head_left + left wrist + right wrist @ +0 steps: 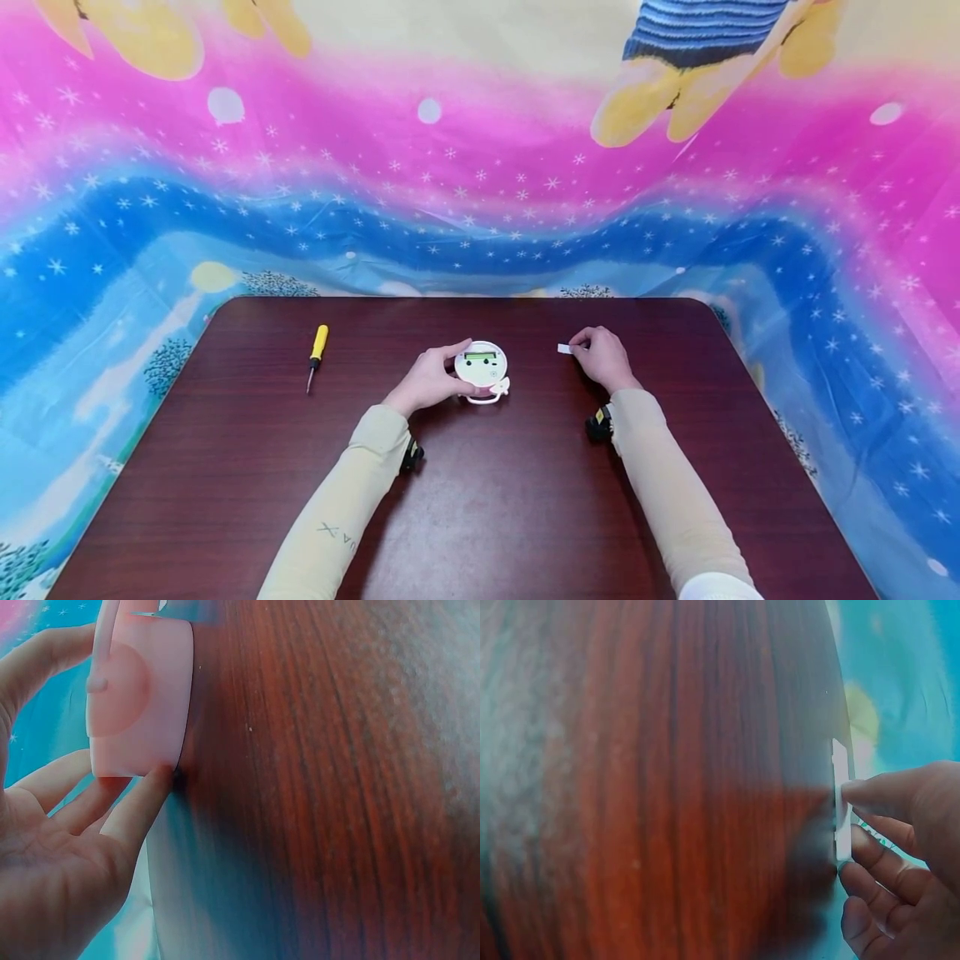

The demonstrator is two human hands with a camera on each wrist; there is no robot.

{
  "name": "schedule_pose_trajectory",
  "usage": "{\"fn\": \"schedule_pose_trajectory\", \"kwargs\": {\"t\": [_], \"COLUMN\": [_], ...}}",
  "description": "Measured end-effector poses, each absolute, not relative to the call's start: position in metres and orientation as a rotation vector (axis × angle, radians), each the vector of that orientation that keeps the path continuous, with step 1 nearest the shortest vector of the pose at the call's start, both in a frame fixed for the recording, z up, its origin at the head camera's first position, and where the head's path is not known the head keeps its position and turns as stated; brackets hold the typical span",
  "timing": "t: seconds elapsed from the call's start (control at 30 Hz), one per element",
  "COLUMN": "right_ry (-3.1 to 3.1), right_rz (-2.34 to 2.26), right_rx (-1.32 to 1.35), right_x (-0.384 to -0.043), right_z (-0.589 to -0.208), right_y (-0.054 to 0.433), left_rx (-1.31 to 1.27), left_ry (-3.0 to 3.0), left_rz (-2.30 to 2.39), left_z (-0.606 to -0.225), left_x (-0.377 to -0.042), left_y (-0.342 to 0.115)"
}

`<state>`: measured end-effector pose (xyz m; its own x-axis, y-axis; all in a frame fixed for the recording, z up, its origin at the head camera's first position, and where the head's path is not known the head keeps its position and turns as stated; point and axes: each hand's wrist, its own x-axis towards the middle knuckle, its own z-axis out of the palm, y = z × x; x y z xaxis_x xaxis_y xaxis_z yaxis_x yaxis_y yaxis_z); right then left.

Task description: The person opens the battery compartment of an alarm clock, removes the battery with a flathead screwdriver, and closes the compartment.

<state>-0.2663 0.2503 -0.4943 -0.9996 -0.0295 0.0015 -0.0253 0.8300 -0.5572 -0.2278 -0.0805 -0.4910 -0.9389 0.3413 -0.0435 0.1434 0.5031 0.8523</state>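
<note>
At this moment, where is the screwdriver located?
In the head view, the screwdriver lies on the left side of the table, left of the left hand, which holds the white device.

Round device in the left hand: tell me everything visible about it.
The round device is small, white-faced and pinkish-sided, apparently plastic. Its upward-facing front has a greenish strip in a dark surround, with dark spots below. A thin pale handle loops out on the side nearest the person, beside a small white projection. The left hand grips its sides. It's over the table; whether fully resting there, I can't tell.
</note>
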Motion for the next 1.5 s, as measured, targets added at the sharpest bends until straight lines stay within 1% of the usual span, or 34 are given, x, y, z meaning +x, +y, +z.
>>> {"fn": "schedule_pose_trajectory", "kwargs": {"t": [0.77,1.07,1.5], "right_ry": [3.033,3.011,2.988], "right_rz": [-1.039,-1.116,-1.25], "right_rx": [-0.086,-0.117,-0.172], "right_x": [-0.266,-0.264,-0.262], "right_z": [-0.488,-0.479,-0.48], "right_y": [0.248,0.241,0.23], "left_rx": [0.426,0.426,0.426], "left_ry": [2.55,2.546,2.524], "left_rz": [1.403,1.402,1.431], "left_z": [-0.49,-0.493,-0.493], "left_x": [-0.228,-0.228,-0.228], "left_y": [-0.083,-0.083,-0.081]}}
